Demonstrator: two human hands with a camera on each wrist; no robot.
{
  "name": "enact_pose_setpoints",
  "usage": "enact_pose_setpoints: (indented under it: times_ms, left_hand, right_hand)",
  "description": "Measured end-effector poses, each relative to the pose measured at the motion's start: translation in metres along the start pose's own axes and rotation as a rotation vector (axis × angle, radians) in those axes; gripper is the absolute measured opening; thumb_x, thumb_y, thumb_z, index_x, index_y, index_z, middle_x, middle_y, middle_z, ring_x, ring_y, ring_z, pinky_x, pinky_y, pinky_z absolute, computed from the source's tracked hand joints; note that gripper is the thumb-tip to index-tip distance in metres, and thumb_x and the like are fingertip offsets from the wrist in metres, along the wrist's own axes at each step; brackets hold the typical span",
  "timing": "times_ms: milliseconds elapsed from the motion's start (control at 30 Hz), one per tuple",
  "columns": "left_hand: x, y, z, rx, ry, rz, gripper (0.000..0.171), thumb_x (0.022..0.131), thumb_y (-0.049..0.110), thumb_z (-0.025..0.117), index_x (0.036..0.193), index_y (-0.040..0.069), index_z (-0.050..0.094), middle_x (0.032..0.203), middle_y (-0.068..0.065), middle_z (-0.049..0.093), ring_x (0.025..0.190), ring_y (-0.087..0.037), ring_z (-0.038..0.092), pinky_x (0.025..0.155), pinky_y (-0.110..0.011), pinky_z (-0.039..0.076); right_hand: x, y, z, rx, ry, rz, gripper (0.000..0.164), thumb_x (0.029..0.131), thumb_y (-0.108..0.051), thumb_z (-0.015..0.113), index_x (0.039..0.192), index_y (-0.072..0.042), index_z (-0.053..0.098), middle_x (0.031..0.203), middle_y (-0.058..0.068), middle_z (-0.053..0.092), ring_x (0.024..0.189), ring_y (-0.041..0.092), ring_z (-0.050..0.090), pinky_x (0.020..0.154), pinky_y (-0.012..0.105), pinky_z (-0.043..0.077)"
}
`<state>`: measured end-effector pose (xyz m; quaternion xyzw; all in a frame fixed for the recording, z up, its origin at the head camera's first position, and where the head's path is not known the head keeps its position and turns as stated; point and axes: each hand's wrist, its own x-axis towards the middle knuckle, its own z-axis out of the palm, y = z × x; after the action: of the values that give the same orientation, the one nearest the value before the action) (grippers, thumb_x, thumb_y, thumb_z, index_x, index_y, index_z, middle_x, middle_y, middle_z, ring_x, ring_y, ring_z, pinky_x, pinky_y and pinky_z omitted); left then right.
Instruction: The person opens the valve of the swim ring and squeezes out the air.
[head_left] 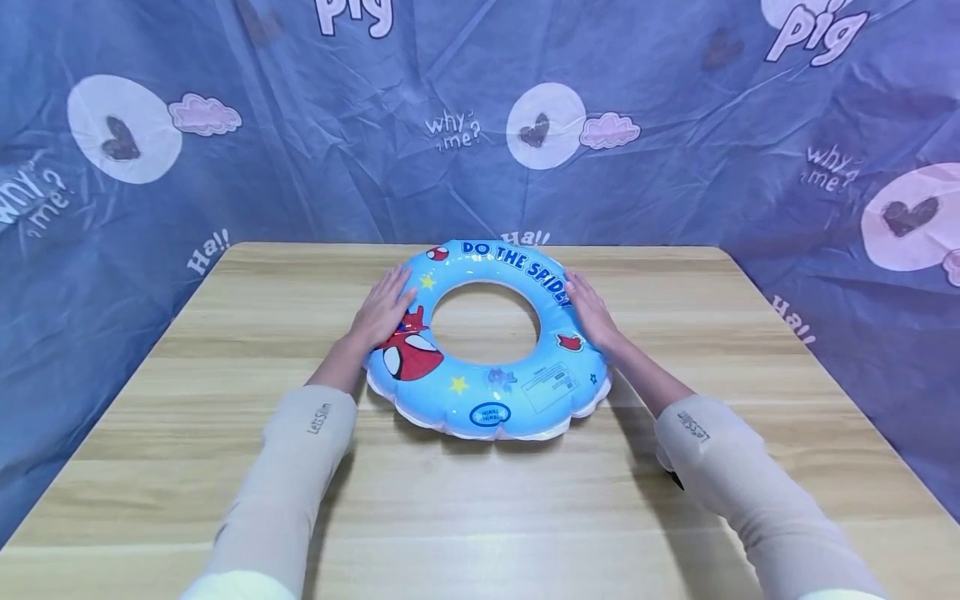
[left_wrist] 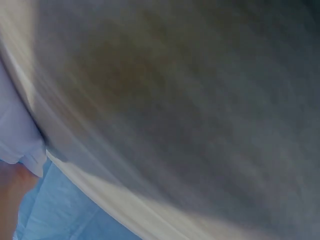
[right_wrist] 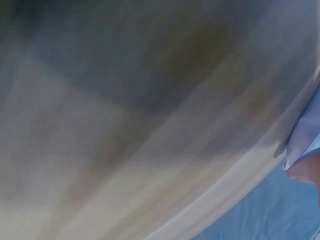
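Observation:
An inflated swim ring, light blue with printed cartoon faces, yellow stars and the words "DO THE SPIDEY", is in the middle of the head view over the table's far half. My left hand lies on its left side, fingers extended forward along the top and the thumb toward the hole. On the opposite side my right hand presses against the outer edge with straight fingers; its thumb is hidden. Pale scalloped edging shows along the ring's near rim. Neither wrist view shows the ring, only blurred, shaded tabletop.
Light wood-grain table spreads beneath both forearms, its far edge just behind the ring. A blue printed cloth hangs behind and along both sides. Beige sleeves cover my forearms. Something small and dark shows under the right sleeve.

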<state>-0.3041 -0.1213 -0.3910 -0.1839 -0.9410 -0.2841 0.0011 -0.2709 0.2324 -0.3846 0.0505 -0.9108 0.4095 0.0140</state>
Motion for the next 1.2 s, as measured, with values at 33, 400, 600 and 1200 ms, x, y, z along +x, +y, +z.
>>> enact_pose_setpoints:
  times_ms: [33, 400, 600, 1200]
  left_hand:
    - [-0.0002, 0.0, -0.0003, -0.006, 0.003, -0.001, 0.059, 0.1, 0.041, 0.023, 0.148, 0.01, 0.011, 0.152, -0.011, 0.006, 0.138, -0.027, 0.0, 0.109, -0.042, 0.001]
    - [0.0, -0.0029, 0.0009, 0.007, -0.016, -0.002, 0.059, 0.1, 0.04, 0.024, 0.148, 0.011, 0.009, 0.153, -0.01, 0.006, 0.138, -0.027, 0.001, 0.109, -0.039, 0.001]
    - [0.0006, -0.0022, 0.0005, -0.005, -0.021, -0.011, 0.058, 0.1, 0.04, 0.025, 0.149, 0.012, 0.009, 0.153, -0.007, 0.006, 0.138, -0.025, 0.0, 0.109, -0.038, 0.001]
    - [-0.0004, -0.0021, 0.0025, 0.018, -0.033, -0.023, 0.06, 0.099, 0.043, 0.023, 0.149, 0.015, 0.007, 0.153, -0.006, 0.004, 0.138, -0.024, -0.001, 0.109, -0.04, 0.0]
  right_hand:
    - [0.0002, -0.0002, -0.0001, 0.024, 0.0, 0.003, 0.06, 0.099, -0.047, 0.018, 0.148, -0.014, 0.014, 0.153, 0.011, 0.005, 0.138, 0.028, 0.0, 0.106, 0.051, -0.002]
    - [0.001, 0.0038, 0.0029, 0.023, -0.014, -0.002, 0.058, 0.099, -0.046, 0.021, 0.148, -0.016, 0.017, 0.153, 0.009, 0.005, 0.138, 0.028, 0.0, 0.105, 0.052, -0.001]
    - [-0.001, 0.0037, 0.0028, 0.051, -0.009, -0.023, 0.063, 0.095, -0.056, 0.022, 0.148, -0.023, 0.016, 0.153, 0.007, 0.006, 0.137, 0.031, -0.002, 0.104, 0.055, -0.002]
    - [0.0014, 0.0065, 0.0044, -0.081, -0.046, 0.009, 0.061, 0.098, -0.048, 0.027, 0.149, -0.021, 0.009, 0.153, 0.01, 0.003, 0.136, 0.035, 0.001, 0.103, 0.059, 0.004]
